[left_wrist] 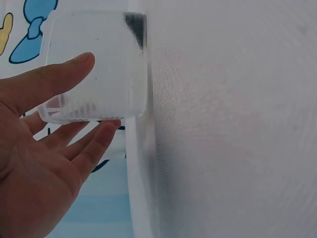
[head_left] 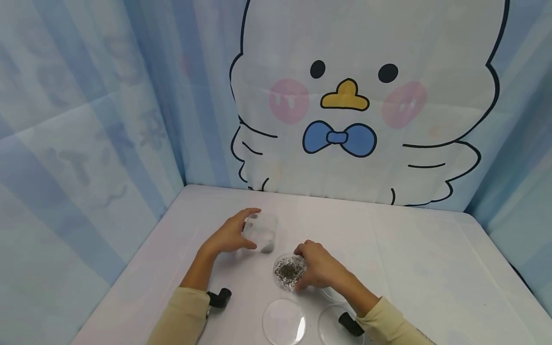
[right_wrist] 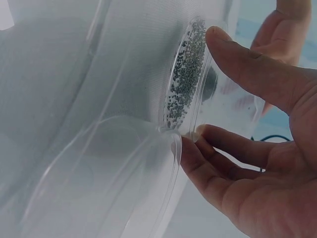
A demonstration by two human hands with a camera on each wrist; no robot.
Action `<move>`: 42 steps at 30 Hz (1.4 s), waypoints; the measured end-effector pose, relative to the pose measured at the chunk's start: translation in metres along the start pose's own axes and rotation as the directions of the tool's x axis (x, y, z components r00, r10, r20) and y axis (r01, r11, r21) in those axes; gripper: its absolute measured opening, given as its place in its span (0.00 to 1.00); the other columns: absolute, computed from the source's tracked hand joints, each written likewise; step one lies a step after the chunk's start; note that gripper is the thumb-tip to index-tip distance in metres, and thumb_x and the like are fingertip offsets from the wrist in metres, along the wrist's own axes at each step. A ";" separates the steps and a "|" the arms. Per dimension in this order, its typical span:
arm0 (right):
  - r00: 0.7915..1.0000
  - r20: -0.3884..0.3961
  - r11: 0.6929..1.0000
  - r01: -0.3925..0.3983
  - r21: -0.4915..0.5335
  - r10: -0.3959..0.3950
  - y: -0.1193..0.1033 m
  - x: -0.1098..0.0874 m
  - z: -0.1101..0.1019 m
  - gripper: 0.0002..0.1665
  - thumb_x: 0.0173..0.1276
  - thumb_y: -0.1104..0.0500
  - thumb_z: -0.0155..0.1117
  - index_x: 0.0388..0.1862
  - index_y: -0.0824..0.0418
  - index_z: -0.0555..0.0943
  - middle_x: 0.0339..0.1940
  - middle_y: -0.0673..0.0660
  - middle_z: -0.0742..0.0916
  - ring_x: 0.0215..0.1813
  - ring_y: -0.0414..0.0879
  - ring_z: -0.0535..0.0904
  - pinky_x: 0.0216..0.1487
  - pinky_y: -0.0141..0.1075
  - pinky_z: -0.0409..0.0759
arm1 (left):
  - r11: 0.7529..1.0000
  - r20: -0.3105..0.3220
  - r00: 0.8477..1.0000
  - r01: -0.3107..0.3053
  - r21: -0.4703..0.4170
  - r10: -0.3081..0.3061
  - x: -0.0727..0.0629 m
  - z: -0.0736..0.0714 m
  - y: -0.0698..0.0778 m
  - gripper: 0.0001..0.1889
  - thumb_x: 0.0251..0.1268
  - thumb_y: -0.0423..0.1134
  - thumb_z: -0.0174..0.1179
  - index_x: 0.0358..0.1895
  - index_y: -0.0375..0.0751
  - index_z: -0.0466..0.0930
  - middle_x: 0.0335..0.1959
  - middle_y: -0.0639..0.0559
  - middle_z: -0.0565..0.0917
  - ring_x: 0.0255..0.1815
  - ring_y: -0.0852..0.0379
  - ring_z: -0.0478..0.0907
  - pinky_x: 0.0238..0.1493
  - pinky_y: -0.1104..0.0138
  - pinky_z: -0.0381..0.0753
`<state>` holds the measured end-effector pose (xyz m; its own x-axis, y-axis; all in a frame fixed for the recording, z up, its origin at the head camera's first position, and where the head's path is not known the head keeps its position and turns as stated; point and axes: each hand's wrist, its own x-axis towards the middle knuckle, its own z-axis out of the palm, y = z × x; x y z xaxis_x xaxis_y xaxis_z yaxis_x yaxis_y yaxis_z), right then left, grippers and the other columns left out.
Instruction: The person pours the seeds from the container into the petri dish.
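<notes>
My left hand [head_left: 230, 235] grips a clear plastic box [head_left: 264, 230], which is tipped on the white table with dark grains gathered in its lower corner. In the left wrist view, the thumb lies over one face of the box [left_wrist: 99, 42] and the fingers are at its slotted side. To the right and nearer, my right hand [head_left: 321, 266] holds a round clear dish [head_left: 288, 270] of dark grains by its rim. Thumb and fingers stand at opposite edges of that dish [right_wrist: 185, 79] in the right wrist view. Whether the dish touches the table is hard to tell.
Near the front of the white table [head_left: 414, 268] lie two clear round dishes or lids, one left [head_left: 282, 321] and one right [head_left: 329, 326]. Another clear round piece [head_left: 332, 294] is partly hidden by my right wrist. A cartoon-printed curtain [head_left: 345, 177] hangs behind the table.
</notes>
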<state>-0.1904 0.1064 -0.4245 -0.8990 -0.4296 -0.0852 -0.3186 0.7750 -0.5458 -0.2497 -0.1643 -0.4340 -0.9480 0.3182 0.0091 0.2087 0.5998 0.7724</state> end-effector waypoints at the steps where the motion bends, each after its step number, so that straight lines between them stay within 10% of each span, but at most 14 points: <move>1: 1.000 0.000 1.000 0.000 0.001 0.000 0.000 0.000 0.000 0.47 0.32 0.61 0.94 0.55 0.70 0.82 0.47 0.61 0.83 0.51 0.55 0.80 0.56 0.53 0.83 | 1.000 0.002 1.000 0.004 -0.001 -0.004 0.000 0.000 0.000 0.51 0.52 0.28 0.79 0.80 0.50 0.63 0.78 0.41 0.69 0.73 0.32 0.72 0.69 0.41 0.75; 15: 1.000 -0.003 1.000 0.009 0.007 -0.009 0.000 -0.003 0.000 0.47 0.33 0.61 0.94 0.56 0.71 0.82 0.46 0.61 0.82 0.52 0.56 0.79 0.57 0.54 0.83 | 0.994 -0.013 0.995 -0.098 0.040 0.098 -0.008 -0.009 0.005 0.59 0.52 0.36 0.81 0.85 0.51 0.51 0.82 0.36 0.58 0.81 0.32 0.59 0.76 0.36 0.64; 23: 1.000 0.003 1.000 -0.002 0.002 0.002 0.001 -0.005 0.000 0.47 0.33 0.60 0.94 0.55 0.70 0.82 0.46 0.61 0.82 0.51 0.55 0.79 0.57 0.53 0.82 | 0.931 -0.162 0.919 -0.344 0.117 0.360 -0.036 -0.009 0.050 0.42 0.57 0.38 0.78 0.75 0.52 0.70 0.66 0.47 0.74 0.66 0.46 0.73 0.64 0.47 0.78; 29: 1.000 0.009 1.000 0.006 -0.005 -0.006 -0.002 -0.003 -0.004 0.47 0.34 0.60 0.94 0.55 0.71 0.82 0.47 0.62 0.83 0.51 0.55 0.80 0.58 0.53 0.83 | 0.910 0.030 0.912 -0.410 0.063 0.409 -0.066 0.007 0.066 0.32 0.59 0.36 0.76 0.67 0.51 0.77 0.54 0.56 0.81 0.50 0.58 0.80 0.52 0.63 0.83; 42: 0.999 0.000 0.999 0.035 -0.034 -0.035 0.000 -0.004 -0.003 0.46 0.34 0.59 0.94 0.54 0.71 0.82 0.45 0.61 0.83 0.50 0.55 0.80 0.56 0.53 0.83 | 0.936 0.397 0.880 -0.331 0.119 0.261 -0.102 0.056 0.056 0.38 0.52 0.48 0.82 0.67 0.57 0.75 0.59 0.57 0.76 0.62 0.60 0.75 0.66 0.64 0.78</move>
<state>-0.1882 0.1093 -0.4221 -0.8874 -0.4562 -0.0665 -0.3595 0.7751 -0.5197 -0.1282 -0.1220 -0.4271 -0.6846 0.7277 -0.0423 0.5380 0.5435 0.6443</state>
